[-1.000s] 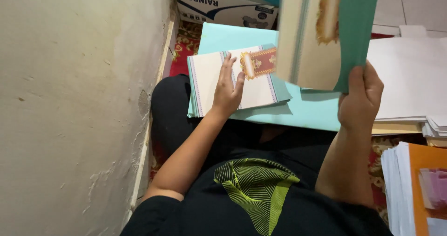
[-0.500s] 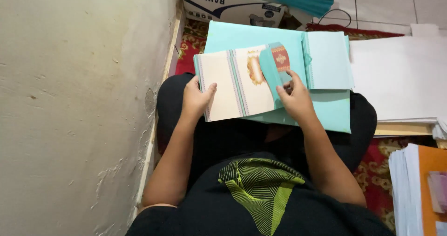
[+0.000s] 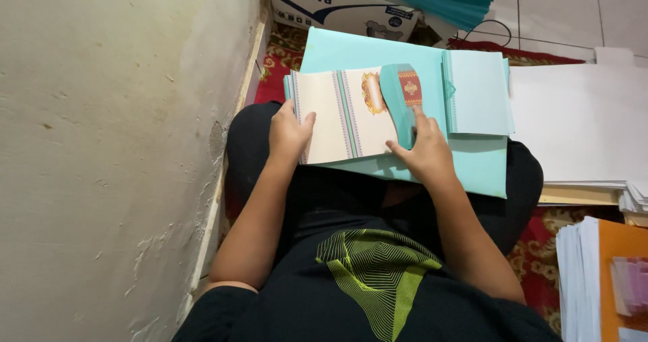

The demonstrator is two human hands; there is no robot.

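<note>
A cream printed card [image 3: 341, 116], striped in teal and bearing a gold ornament, is laid across the lap in the upper middle of the frame; it rests on a large teal sheet [image 3: 472, 163] spread over the knees. The left hand [image 3: 289, 134] is laid flat on the card's lower left part, fingers spread and open, pressing rather than gripping. The right hand [image 3: 426, 154] is set at the card's right edge; its fingers are stretched out flat against a curved teal flap [image 3: 397, 99] with a red patterned panel, which is bent over the card; nothing is clasped in it. Just to the right of the flap a stack of pale teal folded cards [image 3: 480, 92] is seen on the teal sheet. White paper sheets [image 3: 574, 122] are spread at the right of the frame; an orange-topped stack [image 3: 617, 281] sits at the lower right. A cardboard box [image 3: 337, 8] stands at the top, and a bare wall [image 3: 115, 153] fills the left.
</note>
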